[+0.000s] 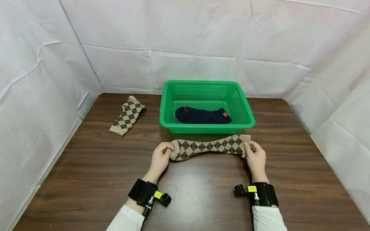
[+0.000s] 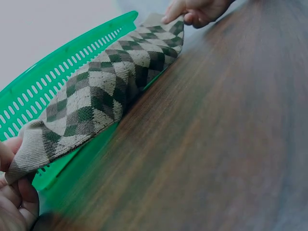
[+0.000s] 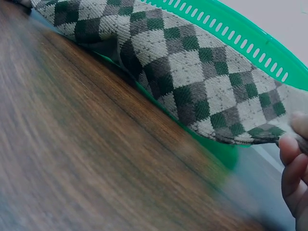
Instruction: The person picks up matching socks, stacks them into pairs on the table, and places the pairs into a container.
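A beige sock [image 1: 211, 147] with a brown diamond pattern is stretched sideways between both hands, in front of the basket. My left hand [image 1: 161, 157] pinches its plain toe end between thumb and fingers. At the other end, my right hand [image 1: 255, 158] pinches the plain cuff. The wrist views show the sock [image 2: 96, 96] held up off the wooden surface, sagging a little along its middle. A matching argyle sock [image 1: 129, 116] lies by itself on the table to the left, its cuff toward the front.
A green plastic basket [image 1: 250, 124] with slotted walls stands at the back middle, just beyond the stretched sock. Dark navy socks [image 1: 202, 116] with a red tag lie in it. The brown wooden table [image 1: 199, 199] is bordered by white sheeting [image 1: 190, 38] at the back and sides.
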`<state>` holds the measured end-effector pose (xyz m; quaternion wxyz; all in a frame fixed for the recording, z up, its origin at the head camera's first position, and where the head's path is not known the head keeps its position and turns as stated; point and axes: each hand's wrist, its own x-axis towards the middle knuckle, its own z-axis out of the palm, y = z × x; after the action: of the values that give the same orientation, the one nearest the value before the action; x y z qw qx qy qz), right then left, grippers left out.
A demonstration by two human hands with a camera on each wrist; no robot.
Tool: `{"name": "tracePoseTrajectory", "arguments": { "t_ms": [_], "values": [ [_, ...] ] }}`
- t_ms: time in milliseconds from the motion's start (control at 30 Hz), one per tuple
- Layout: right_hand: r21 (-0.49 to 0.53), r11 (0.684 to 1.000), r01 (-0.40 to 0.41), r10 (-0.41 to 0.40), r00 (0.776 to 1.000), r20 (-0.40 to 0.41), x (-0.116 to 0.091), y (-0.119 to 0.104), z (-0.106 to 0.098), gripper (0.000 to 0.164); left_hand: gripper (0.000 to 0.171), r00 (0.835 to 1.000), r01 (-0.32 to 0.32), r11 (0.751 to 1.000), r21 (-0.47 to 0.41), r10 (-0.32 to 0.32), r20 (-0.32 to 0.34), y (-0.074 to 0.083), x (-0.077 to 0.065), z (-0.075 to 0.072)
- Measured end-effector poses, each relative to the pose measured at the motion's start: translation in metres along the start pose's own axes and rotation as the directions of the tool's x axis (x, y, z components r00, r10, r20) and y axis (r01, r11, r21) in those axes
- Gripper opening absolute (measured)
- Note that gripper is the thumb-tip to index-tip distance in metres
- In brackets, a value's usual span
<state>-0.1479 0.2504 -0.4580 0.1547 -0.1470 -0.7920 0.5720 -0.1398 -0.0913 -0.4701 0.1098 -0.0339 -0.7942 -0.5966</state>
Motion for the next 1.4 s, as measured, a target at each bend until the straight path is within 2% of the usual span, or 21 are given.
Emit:
{"name": "tracePoseTrajectory", "arguments": {
  "t_ms": [133, 400, 533, 600, 667, 700, 733, 800, 900, 967, 1100, 1167, 1200, 1233, 1333, 1367, 1400],
  "values": [
    [0.038, 0.999, -0.014, 0.014, 1.000, -0.003, -0.001, -0.001, 0.000, 0.028, 0.021, 0.999, 0.037, 0.999, -0.006, -0.037, 0.001, 0.003, 0.000, -0.001],
    [0.003, 1.000, -0.024, 0.023, 0.998, 0.060, -0.002, -0.001, 0.001, 0.034, 0.036, 0.994, 0.102, 0.995, -0.020, -0.101, 0.045, 0.005, 0.000, -0.002],
    [0.009, 0.999, -0.037, 0.036, 0.993, 0.112, -0.002, 0.000, 0.000, 0.036, 0.036, 0.985, 0.169, 0.982, -0.084, -0.165, 0.052, 0.003, 0.001, -0.001],
    [0.049, 0.997, -0.057, 0.050, 0.989, 0.137, -0.002, -0.001, -0.001, 0.036, 0.036, 0.974, 0.228, 0.962, -0.150, -0.221, 0.057, 0.002, 0.002, -0.002],
    [0.128, 0.987, -0.093, 0.074, 0.986, 0.147, -0.003, -0.003, -0.001, 0.031, 0.036, 0.957, 0.289, 0.919, -0.267, -0.276, 0.085, 0.003, 0.003, -0.001],
    [0.195, 0.974, -0.118, 0.089, 0.985, 0.149, -0.003, -0.003, -0.002, 0.024, 0.037, 0.950, 0.314, 0.890, -0.331, -0.296, 0.103, 0.003, 0.004, -0.001],
    [0.270, 0.952, -0.140, 0.099, 0.982, 0.160, -0.003, -0.004, -0.003, 0.018, 0.038, 0.941, 0.337, 0.851, -0.404, -0.315, 0.122, 0.004, 0.004, -0.001],
    [0.410, 0.894, -0.183, 0.112, 0.975, 0.191, -0.003, -0.006, -0.005, 0.012, 0.040, 0.921, 0.384, 0.753, -0.534, -0.355, 0.161, 0.005, 0.006, -0.001],
    [0.553, 0.802, -0.226, 0.106, 0.965, 0.241, -0.003, -0.007, -0.008, 0.018, 0.041, 0.903, 0.408, 0.638, -0.653, -0.387, 0.187, 0.007, 0.007, -0.001],
    [0.612, 0.755, -0.236, 0.090, 0.962, 0.259, -0.003, -0.007, -0.010, 0.018, 0.041, 0.896, 0.411, 0.588, -0.697, -0.403, 0.187, 0.008, 0.008, -0.002],
    [0.703, 0.667, -0.248, 0.074, 0.960, 0.268, -0.002, -0.005, -0.011, 0.015, 0.041, 0.897, 0.397, 0.539, -0.742, -0.400, 0.189, 0.009, 0.008, -0.003],
    [0.710, 0.662, -0.240, 0.073, 0.963, 0.258, -0.002, -0.005, -0.011, 0.013, 0.041, 0.900, 0.394, 0.546, -0.739, -0.392, 0.191, 0.009, 0.007, -0.003],
    [0.700, 0.675, -0.234, 0.075, 0.965, 0.250, -0.002, -0.005, -0.010, 0.012, 0.041, 0.905, 0.393, 0.579, -0.714, -0.381, 0.188, 0.008, 0.007, -0.004],
    [0.677, 0.700, -0.227, 0.080, 0.967, 0.241, -0.002, -0.005, -0.010, 0.012, 0.040, 0.910, 0.388, 0.628, -0.674, -0.375, 0.176, 0.008, 0.006, -0.004],
    [0.599, 0.774, -0.207, 0.101, 0.973, 0.206, -0.003, -0.005, -0.007, 0.010, 0.035, 0.947, 0.319, 0.849, -0.421, -0.301, 0.109, 0.007, 0.003, -0.004],
    [0.576, 0.792, -0.204, 0.109, 0.975, 0.196, -0.003, -0.005, -0.006, 0.009, 0.033, 0.959, 0.284, 0.904, -0.321, -0.272, 0.081, 0.006, 0.002, -0.003],
    [0.554, 0.808, -0.200, 0.115, 0.976, 0.185, -0.003, -0.004, -0.005, 0.009, 0.031, 0.969, 0.246, 0.943, -0.225, -0.240, 0.056, 0.005, 0.001, -0.003]
  ]
}}
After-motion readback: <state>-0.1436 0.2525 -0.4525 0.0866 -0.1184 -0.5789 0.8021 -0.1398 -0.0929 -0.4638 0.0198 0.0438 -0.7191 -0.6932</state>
